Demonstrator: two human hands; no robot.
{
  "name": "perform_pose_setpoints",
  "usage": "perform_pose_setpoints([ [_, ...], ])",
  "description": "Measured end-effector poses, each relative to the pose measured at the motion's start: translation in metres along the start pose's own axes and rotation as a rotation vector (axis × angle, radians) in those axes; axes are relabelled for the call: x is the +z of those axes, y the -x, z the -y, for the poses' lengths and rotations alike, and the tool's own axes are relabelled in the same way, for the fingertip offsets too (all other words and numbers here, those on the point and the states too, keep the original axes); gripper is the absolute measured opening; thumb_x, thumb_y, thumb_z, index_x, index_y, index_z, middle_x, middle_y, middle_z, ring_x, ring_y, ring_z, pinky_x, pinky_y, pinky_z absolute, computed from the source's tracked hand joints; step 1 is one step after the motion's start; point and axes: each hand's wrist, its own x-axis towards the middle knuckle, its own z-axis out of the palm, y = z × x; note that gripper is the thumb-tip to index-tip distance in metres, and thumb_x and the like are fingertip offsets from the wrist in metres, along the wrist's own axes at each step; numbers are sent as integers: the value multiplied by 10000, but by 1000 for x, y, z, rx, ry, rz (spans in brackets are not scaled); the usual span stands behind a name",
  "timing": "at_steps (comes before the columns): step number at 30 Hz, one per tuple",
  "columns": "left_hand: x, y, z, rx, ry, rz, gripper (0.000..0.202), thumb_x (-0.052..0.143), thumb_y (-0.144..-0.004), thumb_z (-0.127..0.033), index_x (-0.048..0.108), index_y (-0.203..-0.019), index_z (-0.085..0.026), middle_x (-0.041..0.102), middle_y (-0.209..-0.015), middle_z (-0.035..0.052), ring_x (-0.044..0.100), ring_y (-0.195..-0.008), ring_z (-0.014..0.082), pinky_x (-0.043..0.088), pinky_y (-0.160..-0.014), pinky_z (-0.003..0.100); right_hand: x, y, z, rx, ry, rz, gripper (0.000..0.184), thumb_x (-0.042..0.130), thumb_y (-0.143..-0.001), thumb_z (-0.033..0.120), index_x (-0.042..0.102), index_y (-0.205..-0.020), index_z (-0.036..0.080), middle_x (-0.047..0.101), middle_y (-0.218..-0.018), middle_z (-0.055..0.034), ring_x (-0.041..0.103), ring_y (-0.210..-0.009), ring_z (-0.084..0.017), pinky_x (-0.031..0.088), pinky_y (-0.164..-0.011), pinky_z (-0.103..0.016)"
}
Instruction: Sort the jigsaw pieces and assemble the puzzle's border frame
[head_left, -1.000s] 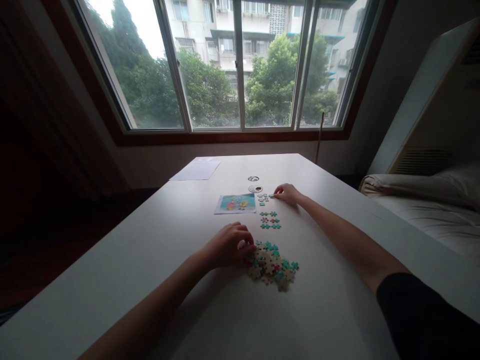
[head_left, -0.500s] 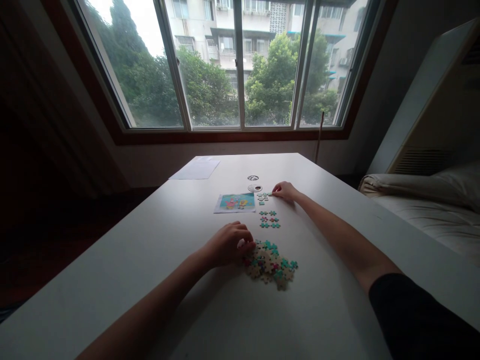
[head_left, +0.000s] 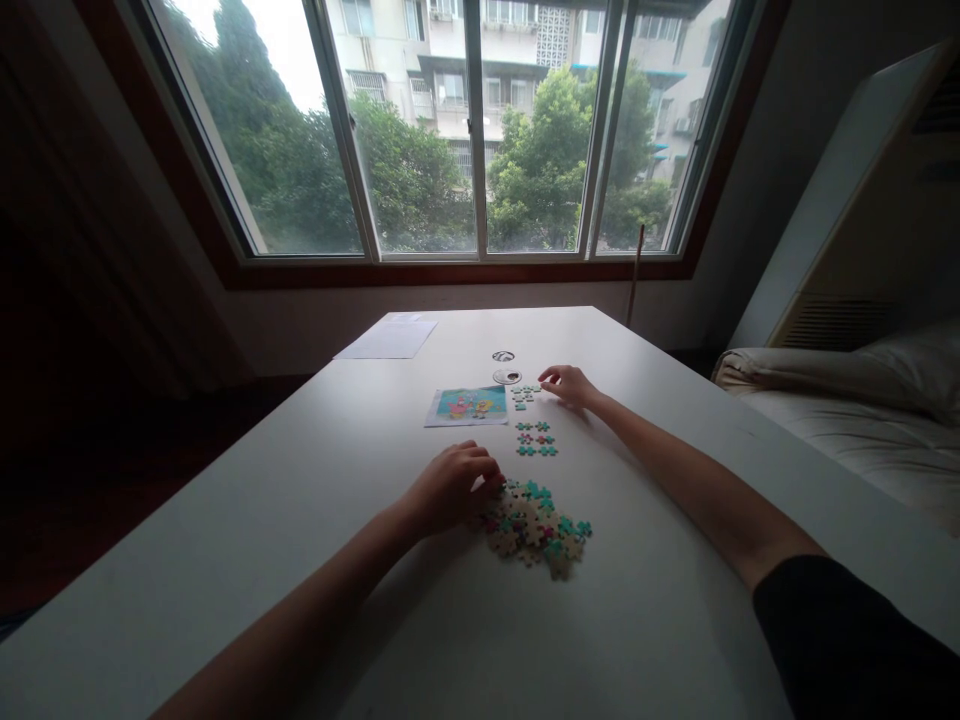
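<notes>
A heap of jigsaw puzzle pieces [head_left: 536, 530], some teal, some showing plain tan backs, lies on the white table. At its left edge is my left hand [head_left: 454, 485], thumb and fingertips bent together in a pinch. Whatever they grip is too small to make out. Farther off, my right hand [head_left: 570, 385] is just right of a small group of joined puzzle pieces [head_left: 523, 396], its fingers slightly apart and holding nothing visible. Between that group and the heap sit short rows of paired puzzle pieces [head_left: 537, 439]. A colourful cartoon picture sheet [head_left: 471, 405] lies left of them.
Two round black-and-white items [head_left: 507, 377] are on the table [head_left: 285, 560] beyond the picture. White paper [head_left: 386, 338] rests at the far left corner. Past the table are a window [head_left: 420, 150], a thin stick [head_left: 636, 275] and a cushioned seat [head_left: 832, 420] on the right.
My right hand has drawn slightly away from the joined pieces, and its fingers have parted. My left hand stays by the heap. The whole view has shifted a little.
</notes>
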Motion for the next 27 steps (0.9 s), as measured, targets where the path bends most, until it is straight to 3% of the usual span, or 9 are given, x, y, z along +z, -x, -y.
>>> perform_pose_setpoints([
  [7, 7, -5, 0, -240, 216, -204, 258, 466, -839, -280, 607, -674, -139, 572, -629, 22, 492, -597, 132, 376, -574, 232, -12, 58, 43, -190, -38, 29, 142, 548, -777, 258, 657, -844, 197, 641, -720, 5, 542, -594, -83, 398, -578, -195],
  [11, 10, -9, -7, -329, 373, -221, 317, 434, -852, -325, 617, -677, -133, 594, -607, 13, 511, -584, 129, 381, -558, 224, -18, 107, 72, -385, -24, 40, 107, 560, -775, 235, 643, -832, 201, 630, -730, 2, 523, -578, -78, 383, -572, -196],
  [15, 12, -12, -20, -323, 475, -201, 322, 435, -856, -337, 612, -687, -128, 619, -636, 21, 536, -607, 134, 397, -579, 230, -23, 145, 92, -423, -94, 5, 188, 586, -775, 324, 598, -924, 210, 615, -748, 3, 510, -570, -81, 388, -557, -201],
  [20, 13, -14, -35, -291, 453, -160, 312, 441, -853, -334, 600, -683, -127, 597, -613, 5, 494, -564, 115, 368, -534, 211, -22, 163, 97, -442, -131, -73, 262, 586, -774, 389, 569, -962, 207, 607, -715, 9, 518, -571, -92, 394, -578, -221],
  [27, 9, -14, -38, -283, 408, -128, 308, 435, -849, -327, 589, -670, -129, 562, -588, -9, 467, -554, 109, 354, -534, 203, -20, 166, 95, -518, -42, -103, 249, 547, -802, 414, 574, -937, 207, 619, -705, 9, 535, -603, -108, 373, -629, -243],
])
